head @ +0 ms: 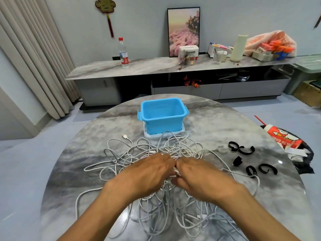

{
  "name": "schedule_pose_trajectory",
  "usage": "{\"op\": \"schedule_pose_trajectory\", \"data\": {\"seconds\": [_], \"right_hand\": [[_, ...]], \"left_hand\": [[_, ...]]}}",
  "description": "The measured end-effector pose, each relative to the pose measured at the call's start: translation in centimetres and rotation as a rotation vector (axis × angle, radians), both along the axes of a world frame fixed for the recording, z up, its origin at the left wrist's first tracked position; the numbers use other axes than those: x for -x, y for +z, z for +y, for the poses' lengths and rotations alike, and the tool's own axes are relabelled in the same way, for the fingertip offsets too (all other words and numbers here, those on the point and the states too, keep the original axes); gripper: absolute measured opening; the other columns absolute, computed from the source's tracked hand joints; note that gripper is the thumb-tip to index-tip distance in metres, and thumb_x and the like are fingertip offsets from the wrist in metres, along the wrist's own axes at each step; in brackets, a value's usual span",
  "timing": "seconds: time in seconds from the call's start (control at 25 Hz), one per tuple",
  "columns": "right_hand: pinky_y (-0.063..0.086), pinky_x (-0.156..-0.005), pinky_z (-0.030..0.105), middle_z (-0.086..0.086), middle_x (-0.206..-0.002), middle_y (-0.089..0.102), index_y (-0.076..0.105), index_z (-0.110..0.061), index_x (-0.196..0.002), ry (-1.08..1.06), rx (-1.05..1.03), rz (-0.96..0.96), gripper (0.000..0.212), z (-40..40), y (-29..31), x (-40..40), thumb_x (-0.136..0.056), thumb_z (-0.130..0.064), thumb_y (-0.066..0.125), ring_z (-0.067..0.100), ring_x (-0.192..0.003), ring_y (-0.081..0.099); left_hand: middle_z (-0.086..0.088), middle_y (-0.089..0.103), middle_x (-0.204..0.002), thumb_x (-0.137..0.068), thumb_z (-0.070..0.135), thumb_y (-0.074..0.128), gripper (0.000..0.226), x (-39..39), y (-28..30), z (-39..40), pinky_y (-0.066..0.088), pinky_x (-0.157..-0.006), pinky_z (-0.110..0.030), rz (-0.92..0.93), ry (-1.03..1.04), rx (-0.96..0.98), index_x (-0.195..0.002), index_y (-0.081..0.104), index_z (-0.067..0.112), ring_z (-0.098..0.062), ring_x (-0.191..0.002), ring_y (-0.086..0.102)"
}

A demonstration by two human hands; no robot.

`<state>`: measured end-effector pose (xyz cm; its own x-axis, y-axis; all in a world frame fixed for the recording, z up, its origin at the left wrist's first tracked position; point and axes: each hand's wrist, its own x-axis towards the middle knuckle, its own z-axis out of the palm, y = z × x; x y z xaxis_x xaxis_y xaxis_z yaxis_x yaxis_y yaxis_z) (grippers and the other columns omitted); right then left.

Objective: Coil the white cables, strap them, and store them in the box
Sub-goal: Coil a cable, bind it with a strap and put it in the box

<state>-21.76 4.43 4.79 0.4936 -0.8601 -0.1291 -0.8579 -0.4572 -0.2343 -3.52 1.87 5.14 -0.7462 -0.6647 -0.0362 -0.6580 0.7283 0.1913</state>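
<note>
White cables (121, 159) tangled, both hands (175, 173) gripping

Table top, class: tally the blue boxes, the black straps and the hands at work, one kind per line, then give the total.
Blue box: 1
Black straps: 5
Hands in the white cables: 2, left hand and right hand
Total: 8

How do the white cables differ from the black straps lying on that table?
The white cables lie in one tangled heap under both hands, while the black straps lie apart at the right, untouched. The cables are long and thin; the straps are short curled bands. Both rest on the marble table.
</note>
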Motion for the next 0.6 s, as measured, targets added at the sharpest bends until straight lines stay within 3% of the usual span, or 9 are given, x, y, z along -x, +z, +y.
{"op": "schedule_pose_trajectory", "data": {"seconds": [0.08,0.16,0.2,0.24,0.36,0.44,0.52,0.6], "right_hand": [[0.050,-0.094,0.039,-0.003,-0.118,0.063,0.051,-0.023,-0.125,-0.015,-0.365,-0.140,0.041,0.1,-0.5,0.3,-0.095,-0.052,0.054,0.015,-0.101,0.060],[0.051,-0.088,0.037,0.001,-0.106,0.070,0.060,-0.017,-0.113,-0.093,-0.691,-0.415,0.030,-0.1,-0.2,0.9,-0.098,-0.043,0.057,0.011,-0.090,0.062],[0.049,-0.083,0.037,0.004,-0.097,0.071,0.062,-0.015,-0.104,-0.112,-0.747,-0.498,0.024,-0.2,-0.1,1.2,-0.100,-0.038,0.056,0.011,-0.083,0.061],[0.049,-0.083,0.037,0.004,-0.095,0.071,0.062,-0.014,-0.100,-0.114,-0.720,-0.514,0.023,-0.3,-0.1,1.3,-0.101,-0.036,0.055,0.012,-0.082,0.061],[0.050,-0.098,0.039,0.008,-0.111,0.070,0.063,-0.010,-0.111,-0.061,-0.587,-0.475,0.030,-0.6,-0.3,1.2,-0.102,-0.036,0.051,0.020,-0.103,0.066],[0.056,-0.084,0.036,0.015,-0.098,0.071,0.064,-0.003,-0.100,-0.089,-0.700,-0.659,0.027,-0.6,-0.4,1.1,-0.104,-0.025,0.050,0.026,-0.090,0.068],[0.054,-0.063,0.028,0.008,-0.072,0.064,0.062,-0.008,-0.083,-0.148,-0.811,-0.826,0.027,-0.5,0.0,0.9,-0.104,-0.021,0.050,0.023,-0.066,0.063],[0.052,-0.057,0.028,0.000,-0.062,0.054,0.058,-0.011,-0.078,-0.177,-0.801,-0.925,0.029,-0.7,0.0,0.5,-0.104,-0.023,0.049,0.016,-0.055,0.053]], "left_hand": [[0.005,0.047,-0.101,-0.105,0.025,0.039,0.011,-0.1,-0.2,0.4,0.044,-0.086,-0.034,-0.042,-0.074,-0.033,-0.107,0.050,0.022,-0.012,-0.093,0.043],[0.009,0.041,-0.098,-0.103,0.018,0.042,0.010,-0.1,-0.3,0.5,0.038,-0.083,-0.027,-0.029,-0.138,0.011,-0.106,0.051,0.022,-0.008,-0.089,0.035],[0.010,0.037,-0.096,-0.102,0.014,0.043,0.011,-0.1,-0.2,0.4,0.033,-0.081,-0.024,-0.025,-0.156,0.043,-0.105,0.050,0.023,-0.007,-0.087,0.031],[0.011,0.033,-0.095,-0.101,0.011,0.044,0.013,0.0,-0.1,0.2,0.029,-0.080,-0.022,-0.031,-0.165,0.075,-0.103,0.049,0.023,-0.006,-0.087,0.028],[0.010,0.031,-0.095,-0.098,0.009,0.044,0.016,0.0,0.5,-0.1,0.025,-0.078,-0.021,-0.041,-0.170,0.138,-0.101,0.048,0.024,-0.006,-0.086,0.024],[0.008,0.038,-0.097,-0.099,0.011,0.043,0.013,-0.3,0.9,-0.4,0.031,-0.079,-0.023,-0.047,-0.183,0.189,-0.101,0.049,0.023,-0.007,-0.085,0.026],[0.006,0.045,-0.099,-0.102,0.019,0.044,0.008,-0.7,0.8,-0.8,0.037,-0.081,-0.029,-0.005,-0.162,0.249,-0.101,0.051,0.023,-0.009,-0.086,0.034],[0.005,0.050,-0.112,-0.101,0.030,0.045,0.018,-1.0,0.6,-1.0,0.038,-0.089,-0.031,0.072,-0.100,0.341,-0.117,0.054,0.025,-0.012,-0.099,0.045]]}}
